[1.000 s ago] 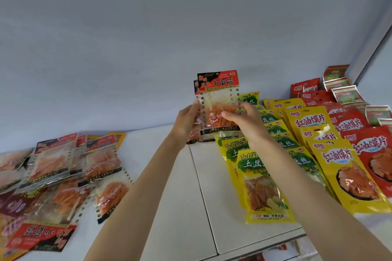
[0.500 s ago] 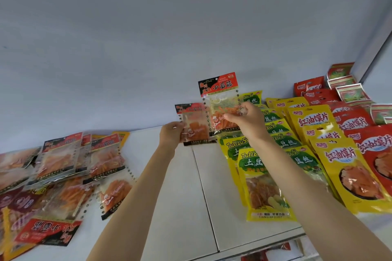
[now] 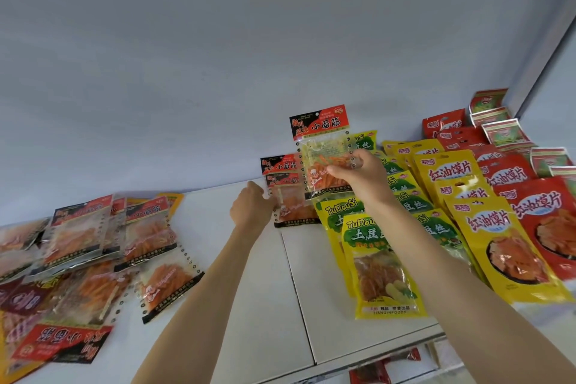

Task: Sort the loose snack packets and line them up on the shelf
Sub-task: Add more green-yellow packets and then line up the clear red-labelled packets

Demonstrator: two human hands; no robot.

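Pinching a clear packet (image 3: 324, 162), right hand (image 3: 361, 179) fingers; left hand (image 3: 252, 212) seemingly grips a leaning packet (image 3: 288, 203) beside yellow packets (image 3: 383, 262).

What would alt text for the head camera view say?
A person's right hand holds up a clear red-topped snack packet while the left hand sets similar packets on a white shelf, between a loose pile and yellow rows.
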